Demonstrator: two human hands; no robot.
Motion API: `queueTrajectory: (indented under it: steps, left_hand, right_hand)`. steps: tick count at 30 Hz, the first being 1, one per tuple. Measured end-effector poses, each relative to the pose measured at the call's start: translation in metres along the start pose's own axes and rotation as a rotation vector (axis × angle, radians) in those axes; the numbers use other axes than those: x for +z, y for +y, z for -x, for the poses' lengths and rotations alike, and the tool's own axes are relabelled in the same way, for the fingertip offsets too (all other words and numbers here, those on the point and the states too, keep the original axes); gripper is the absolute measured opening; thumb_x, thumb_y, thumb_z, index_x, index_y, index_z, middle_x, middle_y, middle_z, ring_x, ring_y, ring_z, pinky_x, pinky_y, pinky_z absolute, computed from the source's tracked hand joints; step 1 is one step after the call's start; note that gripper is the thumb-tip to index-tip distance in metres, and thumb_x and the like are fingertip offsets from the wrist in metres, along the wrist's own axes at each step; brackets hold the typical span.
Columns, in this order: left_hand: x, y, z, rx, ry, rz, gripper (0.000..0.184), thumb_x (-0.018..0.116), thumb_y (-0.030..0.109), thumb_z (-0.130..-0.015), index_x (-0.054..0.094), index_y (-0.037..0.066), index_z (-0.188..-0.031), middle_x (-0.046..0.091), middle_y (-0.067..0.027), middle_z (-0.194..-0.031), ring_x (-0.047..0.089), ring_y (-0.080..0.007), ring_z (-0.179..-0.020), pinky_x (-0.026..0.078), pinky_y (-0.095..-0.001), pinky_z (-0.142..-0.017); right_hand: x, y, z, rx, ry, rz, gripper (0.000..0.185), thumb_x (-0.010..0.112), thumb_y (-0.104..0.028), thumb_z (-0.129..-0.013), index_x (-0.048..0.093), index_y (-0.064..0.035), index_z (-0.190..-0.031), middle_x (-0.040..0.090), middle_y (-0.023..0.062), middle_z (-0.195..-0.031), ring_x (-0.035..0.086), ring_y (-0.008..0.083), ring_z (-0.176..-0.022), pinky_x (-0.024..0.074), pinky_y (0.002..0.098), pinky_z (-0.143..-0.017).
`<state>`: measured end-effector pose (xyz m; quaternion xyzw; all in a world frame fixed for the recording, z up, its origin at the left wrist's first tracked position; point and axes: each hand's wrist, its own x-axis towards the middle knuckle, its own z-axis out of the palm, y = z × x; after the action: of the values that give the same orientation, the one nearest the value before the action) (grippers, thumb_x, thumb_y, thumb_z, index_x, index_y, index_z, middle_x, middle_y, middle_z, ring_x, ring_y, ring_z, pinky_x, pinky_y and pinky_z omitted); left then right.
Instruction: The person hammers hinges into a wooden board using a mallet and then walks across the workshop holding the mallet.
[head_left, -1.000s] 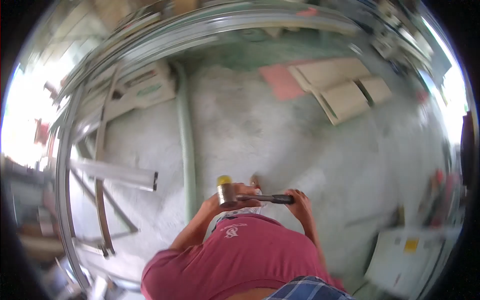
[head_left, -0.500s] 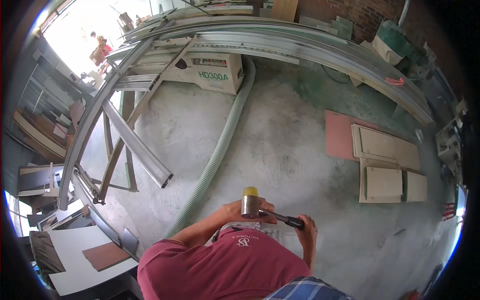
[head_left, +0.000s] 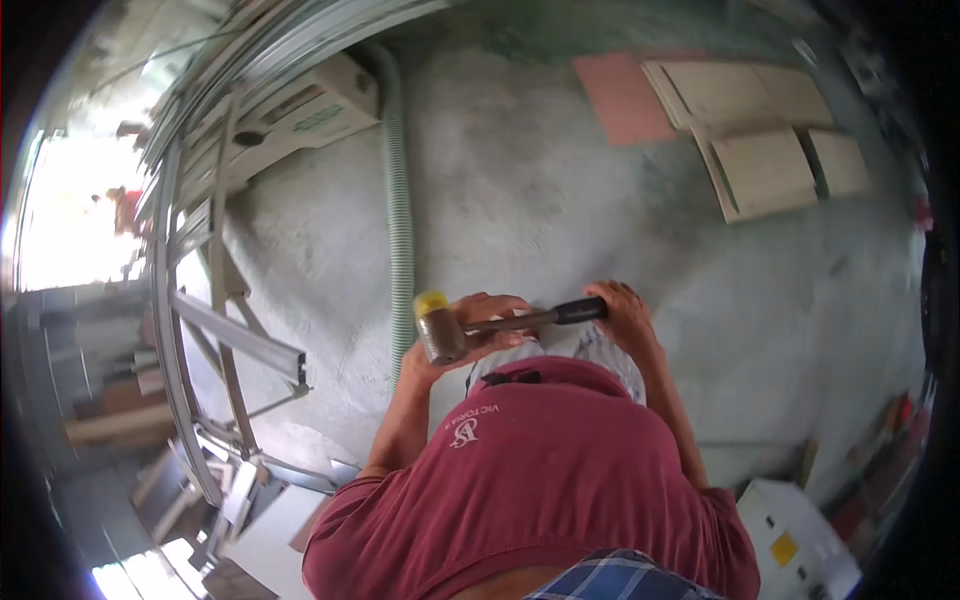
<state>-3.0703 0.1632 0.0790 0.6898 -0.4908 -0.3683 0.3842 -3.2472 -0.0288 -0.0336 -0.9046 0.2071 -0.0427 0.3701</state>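
A mallet [head_left: 441, 337] with a metal head and a yellow face lies level across the front of my body. Its head points left and its black grip [head_left: 580, 311] points right. My right hand [head_left: 627, 318] is closed around the end of that grip. Close to the head, my left hand [head_left: 482, 318] is closed about the metal shaft, fingers above and thumb below. The palm is partly hidden by the shaft. Both hands are in front of my waist, over the concrete floor.
A ribbed green hose [head_left: 398, 200] runs along the floor ahead, joined to a pale machine [head_left: 320, 110]. Metal frame rails [head_left: 245, 335] jut out on the left. Cardboard-coloured panels [head_left: 765, 165] and a pink sheet [head_left: 622, 97] lie ahead right. A white box [head_left: 795, 540] is at lower right.
My view has tilted down and turned, so the floor things sit higher and further left. The mallet has swung to a more level pose, its head now further left. Both hands stay on it.
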Motion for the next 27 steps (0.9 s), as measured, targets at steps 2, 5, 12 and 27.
queueTrajectory:
  steps: [2, 5, 12, 27]
  left_hand:
    - [0.03, 0.007, -0.037, -0.01, -0.049, -0.011, 0.036, 0.068, 0.023, -0.081, 0.058, 0.009, -0.113, 0.06, -0.0051, -0.092, 0.058, -0.014, -0.076, 0.048, -0.0299, -0.066]
    - [0.086, 0.008, -0.093, -0.012, -0.059, 0.098, 0.032, 0.067, 0.024, -0.081, 0.058, 0.006, -0.105, 0.066, -0.0046, -0.09, 0.059, -0.0182, -0.079, 0.047, -0.033, -0.072]
    - [0.189, 0.108, -0.243, 0.097, -0.386, -0.141, 0.039, 0.07, 0.031, -0.075, 0.06, 0.009, -0.106, 0.064, -0.0053, -0.094, 0.059, -0.0227, -0.086, 0.046, -0.0353, -0.079]
    - [0.214, 0.122, -0.329, 0.119, -0.088, 0.244, 0.034, 0.063, 0.031, -0.084, 0.058, 0.006, -0.106, 0.061, -0.0111, -0.093, 0.058, -0.0228, -0.088, 0.046, -0.0344, -0.074]
  right_hand:
    - [-0.02, 0.04, 0.014, 0.065, 0.037, -0.011, 0.023, 0.061, -0.006, -0.071, 0.056, -0.0141, -0.092, 0.059, 0.0039, -0.089, 0.056, 0.0273, -0.09, 0.0458, 0.0398, -0.075]
    - [-0.063, 0.098, 0.033, 0.198, 0.002, -0.03, 0.023, 0.06, -0.008, -0.072, 0.056, -0.0147, -0.093, 0.059, 0.0045, -0.09, 0.056, 0.0268, -0.091, 0.0451, 0.039, -0.077]
    - [-0.177, 0.224, 0.081, 0.276, 0.08, -0.099, 0.016, 0.057, -0.011, -0.075, 0.057, -0.0131, -0.09, 0.06, 0.006, -0.09, 0.056, 0.0283, -0.09, 0.0445, 0.0395, -0.076]
    - [-0.265, 0.314, -0.014, 0.048, -0.017, 0.117, 0.023, 0.06, -0.006, -0.073, 0.057, -0.0137, -0.094, 0.06, 0.0053, -0.091, 0.057, 0.0278, -0.09, 0.0458, 0.0399, -0.076]
